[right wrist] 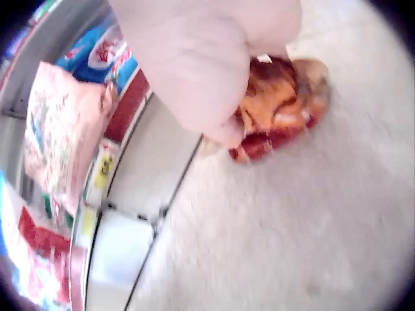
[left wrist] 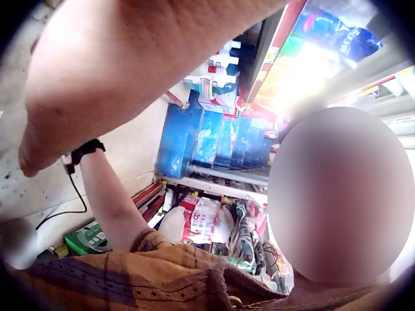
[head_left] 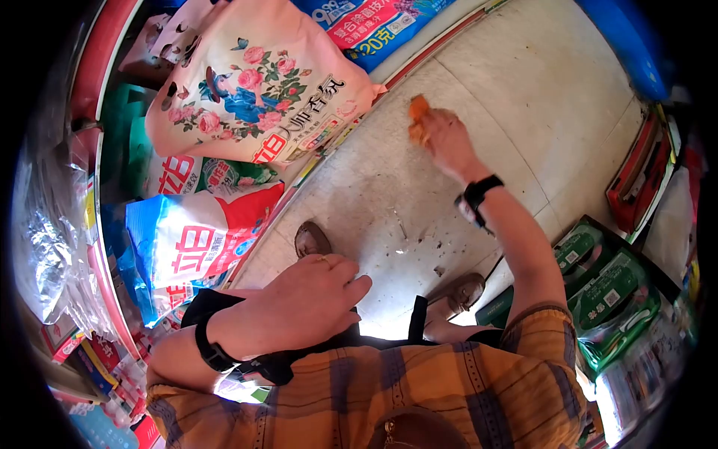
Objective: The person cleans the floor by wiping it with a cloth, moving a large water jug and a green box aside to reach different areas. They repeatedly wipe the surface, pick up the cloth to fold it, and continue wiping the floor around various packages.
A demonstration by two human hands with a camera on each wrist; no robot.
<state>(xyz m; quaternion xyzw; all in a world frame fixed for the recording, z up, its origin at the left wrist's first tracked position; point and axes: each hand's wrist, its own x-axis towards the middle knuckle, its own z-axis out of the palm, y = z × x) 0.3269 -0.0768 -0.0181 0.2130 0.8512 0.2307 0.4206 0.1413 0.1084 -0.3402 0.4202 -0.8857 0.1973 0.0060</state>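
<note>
My right hand (head_left: 446, 142) grips a crumpled orange cloth (head_left: 419, 112) low over the pale tiled floor (head_left: 486, 112). In the right wrist view the cloth (right wrist: 279, 103) shows orange and dark red folds, bunched under the fingers. Part of it is hidden by the hand. My left hand (head_left: 303, 299) holds nothing, its fingers loosely bent, in front of my body. Dark crumbs and small scraps of dirt (head_left: 419, 243) lie scattered on the floor between my two shoes (head_left: 313, 239).
Along the left, a shelf holds a large pink bag (head_left: 254, 82) of detergent and a blue, white and red bag (head_left: 191, 239). Green packs (head_left: 613, 292) stand at the right, beside a red-edged shelf base (head_left: 643, 168). Something blue (head_left: 624, 45) stands at the upper right.
</note>
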